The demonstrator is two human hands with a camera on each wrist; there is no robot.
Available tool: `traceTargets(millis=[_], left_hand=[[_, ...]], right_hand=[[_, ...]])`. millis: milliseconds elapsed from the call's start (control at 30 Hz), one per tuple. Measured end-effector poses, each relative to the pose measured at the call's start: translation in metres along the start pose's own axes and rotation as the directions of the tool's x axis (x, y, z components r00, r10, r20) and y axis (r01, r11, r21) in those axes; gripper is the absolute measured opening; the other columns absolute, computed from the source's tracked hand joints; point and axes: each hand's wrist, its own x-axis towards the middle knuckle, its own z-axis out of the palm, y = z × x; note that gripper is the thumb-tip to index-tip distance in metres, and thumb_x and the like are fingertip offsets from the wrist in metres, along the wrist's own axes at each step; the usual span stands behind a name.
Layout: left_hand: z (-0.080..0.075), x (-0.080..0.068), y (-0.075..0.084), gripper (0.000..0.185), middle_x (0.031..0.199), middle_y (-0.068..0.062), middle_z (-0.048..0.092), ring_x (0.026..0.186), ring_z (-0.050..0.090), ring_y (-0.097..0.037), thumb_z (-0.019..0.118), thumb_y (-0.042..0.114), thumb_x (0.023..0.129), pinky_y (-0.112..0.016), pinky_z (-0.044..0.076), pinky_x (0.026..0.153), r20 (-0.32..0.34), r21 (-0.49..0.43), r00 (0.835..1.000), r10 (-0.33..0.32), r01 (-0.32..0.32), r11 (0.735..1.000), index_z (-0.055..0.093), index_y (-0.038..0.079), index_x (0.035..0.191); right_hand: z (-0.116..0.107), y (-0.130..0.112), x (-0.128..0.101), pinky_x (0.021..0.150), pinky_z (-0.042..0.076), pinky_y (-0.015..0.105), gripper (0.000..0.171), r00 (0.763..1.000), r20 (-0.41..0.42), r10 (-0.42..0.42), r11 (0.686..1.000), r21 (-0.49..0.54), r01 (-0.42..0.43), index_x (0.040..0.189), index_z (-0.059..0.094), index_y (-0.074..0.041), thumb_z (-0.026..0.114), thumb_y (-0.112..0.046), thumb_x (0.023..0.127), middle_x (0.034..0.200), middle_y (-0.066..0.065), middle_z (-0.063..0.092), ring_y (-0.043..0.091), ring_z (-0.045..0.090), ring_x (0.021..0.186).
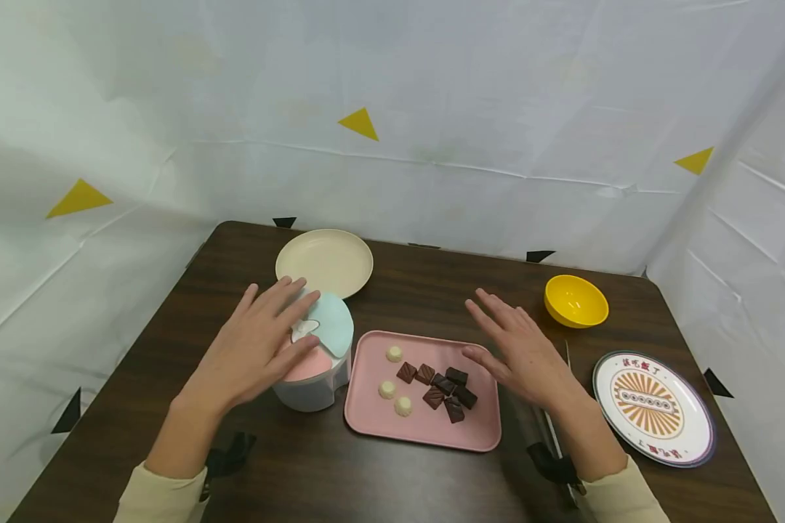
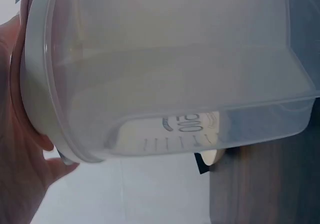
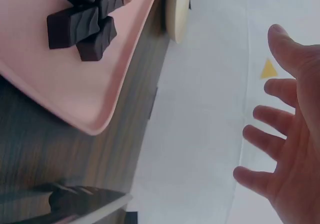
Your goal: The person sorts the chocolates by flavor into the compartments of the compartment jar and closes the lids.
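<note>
My left hand [image 1: 251,349] is spread over the lid [image 1: 330,323] of a plastic container, its straight fingers overlapping the pink and pale-blue top in the head view. The container's translucent body [image 2: 175,79] carries measuring marks and fills the left wrist view. To its right lies a pink tray [image 1: 379,349] with several dark chocolates [image 1: 454,408] and three cream-coloured pieces [image 1: 403,405]. Above the tray's right side hovers my right hand [image 1: 520,349], fingers apart and nothing held. In the right wrist view its palm [image 3: 305,149] shows bare.
A cream plate [image 1: 327,254] sits at the back left, behind the container. On the right are a yellow bowl [image 1: 576,301] and a patterned white plate [image 1: 693,410]. A long metal utensil [image 1: 552,434] lies partly hidden under my right forearm.
</note>
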Motion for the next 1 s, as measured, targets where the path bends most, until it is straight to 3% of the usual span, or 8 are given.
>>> traceTargets(millis=[200,500,767,1000], left_hand=[[0.002,-0.014,-0.005,0.056,0.151,-0.005,0.042,0.142,0.032,-0.025,0.057,0.042,0.095,-0.057,0.016,0.114,-0.107,-0.103,0.994,0.03,-0.041,0.994,0.048,0.02,0.146],[0.008,-0.04,-0.01,0.05,0.143,-0.007,0.052,0.139,0.038,-0.031,0.065,0.038,0.091,-0.052,0.016,0.115,-0.279,-0.312,0.96,-0.015,-0.076,0.947,0.06,0.015,0.135],[0.017,-0.049,-0.013,0.046,0.14,-0.009,0.055,0.135,0.043,-0.034,0.068,0.026,0.085,-0.05,0.019,0.115,-0.307,-0.331,0.952,0.004,-0.111,0.937,0.066,0.013,0.129],[0.017,-0.052,-0.012,0.051,0.139,-0.011,0.055,0.134,0.043,-0.037,0.066,0.025,0.078,-0.056,0.021,0.112,-0.318,-0.322,0.947,0.036,-0.143,0.936,0.066,0.011,0.127]], right_hand=[[0.003,-0.016,0.006,0.109,0.03,0.054,0.071,0.987,-0.085,-0.136,0.99,0.022,0.138,0.149,0.042,-0.011,0.071,-0.034,0.089,0.156,0.011,0.035,0.031,0.038,0.138],[0.017,-0.068,0.021,0.109,0.034,0.043,0.065,0.913,-0.188,-0.361,0.924,0.058,0.378,0.15,0.041,-0.015,0.067,-0.03,0.093,0.152,0.005,0.04,0.023,0.042,0.136],[0.037,-0.116,0.044,0.112,0.029,0.039,0.065,0.844,-0.153,-0.513,0.858,-0.067,0.509,0.149,0.041,-0.012,0.069,-0.024,0.091,0.154,0.006,0.038,0.022,0.032,0.143],[0.049,-0.134,0.056,0.109,0.033,0.043,0.056,0.827,-0.118,-0.55,0.831,-0.17,0.529,0.147,0.046,-0.017,0.062,-0.024,0.094,0.154,0.002,0.039,0.022,0.034,0.142]])
